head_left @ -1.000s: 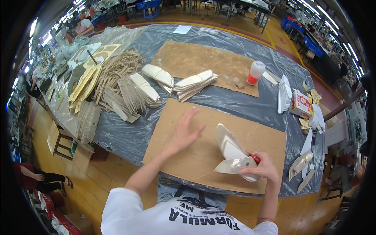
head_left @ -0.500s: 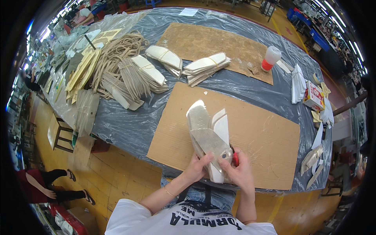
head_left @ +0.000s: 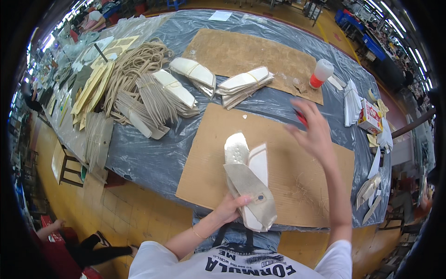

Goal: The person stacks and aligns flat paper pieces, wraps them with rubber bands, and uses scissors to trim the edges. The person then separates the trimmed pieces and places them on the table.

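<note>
My left hand (head_left: 230,208) grips a fanned stack of flat shoe-upper pieces (head_left: 251,186) over the near edge of the cardboard, its thumb pressed on the top piece. That top piece is greyish beige with a small dark hole near its lower end. A shiny perforated piece (head_left: 237,148) and a white piece (head_left: 259,162) stick out at the far side. My right hand (head_left: 316,132) is raised to the right, apart from the stack, with red-handled thread snips (head_left: 302,117) in its curled fingers. Motion blurs this hand and partly hides the snips.
Loose threads (head_left: 302,190) lie on the cardboard sheet (head_left: 209,158). Beyond it are banded bundles (head_left: 246,81), a brown board (head_left: 246,49) and a red-and-white bottle (head_left: 321,74). Coiled beige cords (head_left: 134,65) are at left, a small box (head_left: 370,116) at right. Another person (head_left: 69,246) is at lower left.
My right hand has left the stack and swung up and to the right with the snips. My left hand still holds the stack, now slightly lower. The person at lower left has shifted.
</note>
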### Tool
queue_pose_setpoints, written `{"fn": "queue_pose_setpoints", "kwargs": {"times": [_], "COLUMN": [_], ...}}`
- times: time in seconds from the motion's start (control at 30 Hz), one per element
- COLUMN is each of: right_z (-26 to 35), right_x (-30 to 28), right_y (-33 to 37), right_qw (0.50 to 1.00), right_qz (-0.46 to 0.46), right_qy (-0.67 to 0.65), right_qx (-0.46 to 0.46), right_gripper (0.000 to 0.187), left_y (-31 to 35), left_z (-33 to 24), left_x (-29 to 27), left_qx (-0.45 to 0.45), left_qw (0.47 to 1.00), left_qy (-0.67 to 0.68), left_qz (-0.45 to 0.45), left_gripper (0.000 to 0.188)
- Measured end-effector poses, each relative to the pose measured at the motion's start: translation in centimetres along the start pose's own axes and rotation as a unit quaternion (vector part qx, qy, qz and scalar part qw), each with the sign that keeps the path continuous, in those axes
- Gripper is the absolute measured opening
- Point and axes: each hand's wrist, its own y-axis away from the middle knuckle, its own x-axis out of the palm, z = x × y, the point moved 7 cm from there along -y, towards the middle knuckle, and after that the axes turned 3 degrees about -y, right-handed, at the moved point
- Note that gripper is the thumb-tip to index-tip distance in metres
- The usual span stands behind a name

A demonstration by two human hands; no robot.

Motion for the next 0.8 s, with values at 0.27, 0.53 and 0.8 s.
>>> {"fn": "queue_pose_setpoints", "kwargs": {"times": [0.27,0.53,0.8], "right_z": [-0.7,0.0,0.3], "right_x": [12.9,7.3,-4.8], "right_y": [-16.3,-9.2,6.7], "right_qw": [0.926,0.936,0.835], "right_qz": [0.268,-0.036,-0.357], "right_qy": [0.226,0.235,0.31], "right_qx": [-0.142,-0.26,-0.28], "right_gripper": [0.07,0.041,0.037], "left_y": [-0.1,0.0,0.0], "left_z": [0.7,0.9,0.5], "left_x": [0.0,0.0,0.2], "left_qx": [-0.012,-0.033,-0.04], "left_qw": [1.0,0.999,0.997], "left_qy": [-0.01,-0.028,-0.06], "left_qz": [0.009,0.002,-0.013], "left_gripper": [0.067,0.081,0.08]}}
